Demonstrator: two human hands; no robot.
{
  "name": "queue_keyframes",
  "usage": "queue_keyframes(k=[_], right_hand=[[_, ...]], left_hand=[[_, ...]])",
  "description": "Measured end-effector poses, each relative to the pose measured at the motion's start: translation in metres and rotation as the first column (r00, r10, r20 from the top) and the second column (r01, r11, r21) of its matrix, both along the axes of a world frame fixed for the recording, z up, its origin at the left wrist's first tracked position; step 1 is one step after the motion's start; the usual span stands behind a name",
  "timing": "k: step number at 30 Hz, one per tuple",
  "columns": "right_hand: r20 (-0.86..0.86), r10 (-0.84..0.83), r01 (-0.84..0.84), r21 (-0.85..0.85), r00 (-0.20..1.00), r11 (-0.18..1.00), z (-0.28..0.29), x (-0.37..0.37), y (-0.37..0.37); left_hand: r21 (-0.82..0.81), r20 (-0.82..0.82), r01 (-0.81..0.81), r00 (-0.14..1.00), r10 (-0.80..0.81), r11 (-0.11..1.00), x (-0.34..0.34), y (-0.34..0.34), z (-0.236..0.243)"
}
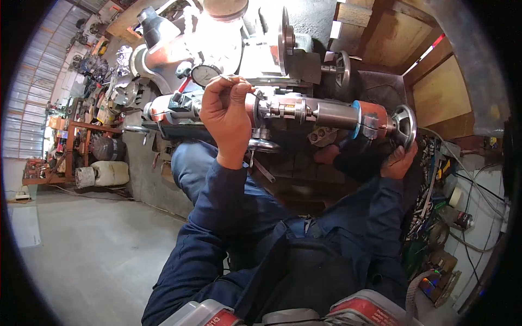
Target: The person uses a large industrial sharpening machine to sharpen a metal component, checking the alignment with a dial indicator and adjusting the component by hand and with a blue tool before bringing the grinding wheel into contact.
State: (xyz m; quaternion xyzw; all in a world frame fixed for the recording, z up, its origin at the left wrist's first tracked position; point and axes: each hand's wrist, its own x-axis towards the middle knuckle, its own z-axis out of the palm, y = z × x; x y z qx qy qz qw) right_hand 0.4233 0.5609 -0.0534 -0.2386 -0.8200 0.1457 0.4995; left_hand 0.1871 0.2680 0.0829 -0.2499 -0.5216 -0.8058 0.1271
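My left hand is raised in front of the machine, its thumb and fingers pinched together. Something thin seems to lie between the fingertips, too small to name. Just behind it is a round dial gauge with a white face. At the right end of the machine, my right hand grips the lower rim of a metal handwheel. That wheel sits on an orange housing with a blue ring. A bare steel cylinder runs from the housing toward a bright spindle part in the middle.
A second handwheel stands farther back, beside a large disc. Below the spindle is a lower handwheel. Tools crowd the right side. At left are a plastic canister and a cluttered bench. Strong light washes out the back.
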Motion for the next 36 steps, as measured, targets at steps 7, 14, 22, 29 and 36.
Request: queue_keyframes(k=[7, 14, 22, 29, 36], right_hand=[[-0.234, 0.064, -0.089, -0.101, 0.970, 0.991, -0.044, -0.015, 0.009], [-0.248, 0.097, -0.117, -0.069, 0.964, 0.991, -0.052, -0.014, 0.015], [-0.131, 0.076, -0.085, -0.067, 0.988, 0.994, -0.039, -0.010, 0.010], [-0.116, 0.074, -0.086, -0.102, 0.990, 0.991, -0.025, -0.016, 0.002], [-0.297, 0.142, -0.230, -0.286, 0.944, 0.930, -0.059, -0.014, 0.017]], left_hand=[[-0.034, -0.049, 0.004, 0.999, -0.006, 0.999, -0.002, -0.001, -0.003], [-0.015, -0.114, 0.001, 0.993, -0.003, 1.000, -0.003, -0.006, -0.002], [-0.143, -0.174, 0.035, 0.983, -0.060, 0.989, 0.003, -0.007, 0.002], [-0.313, -0.157, 0.028, 0.984, -0.081, 0.949, 0.005, -0.021, 0.009], [-0.349, -0.273, -0.107, 0.962, 0.008, 0.931, 0.011, -0.014, 0.022]])
